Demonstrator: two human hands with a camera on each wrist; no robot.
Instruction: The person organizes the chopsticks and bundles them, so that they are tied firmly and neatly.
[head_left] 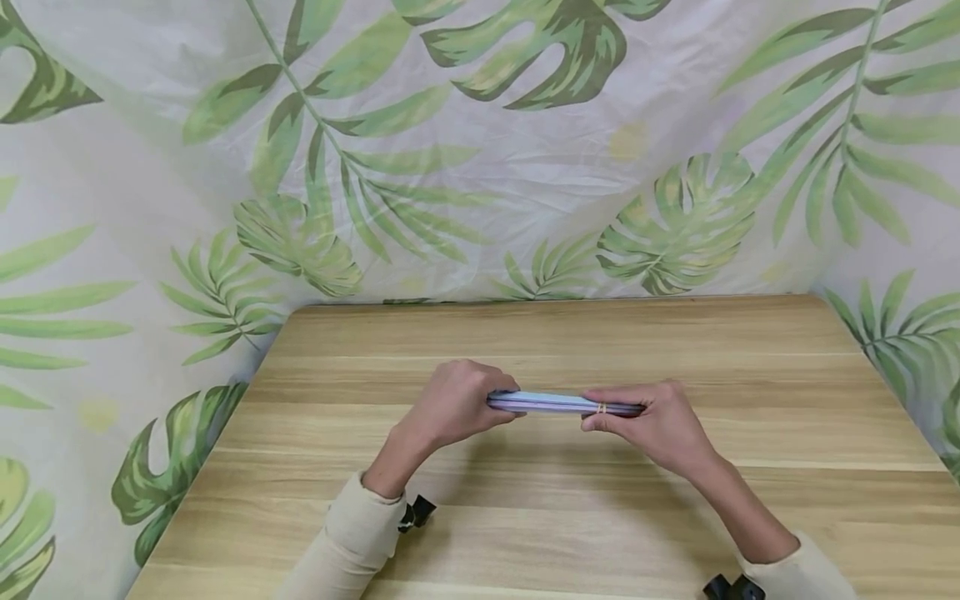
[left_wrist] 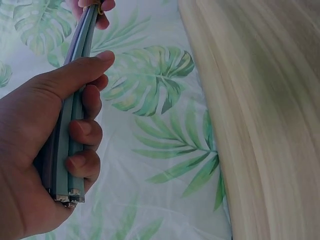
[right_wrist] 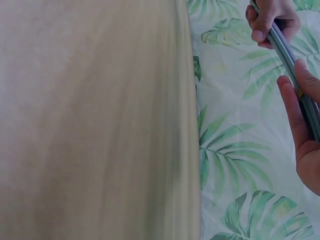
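A slim bundle of long sticks (head_left: 551, 403), light blue, grey-green and purple, is held level above the table between both hands. My left hand (head_left: 461, 404) grips its left end; in the left wrist view the thumb and fingers wrap round the sticks (left_wrist: 62, 155), whose squared ends poke out by the palm. At the other end, my right hand (head_left: 663, 425) pinches the bundle between thumb and fingers. A thin yellow rubber band (head_left: 601, 408) circles the sticks beside the right fingertips. The right wrist view shows the right hand (right_wrist: 311, 167) only partly, at the edge.
Below the hands lies a wood-grain table (head_left: 525, 517). White cloth with green leaf prints (head_left: 540, 200) hangs behind it and at both sides. Beige sleeves (head_left: 345, 533) cover the forearms, with black wrist devices (head_left: 417, 514) near the cuffs.
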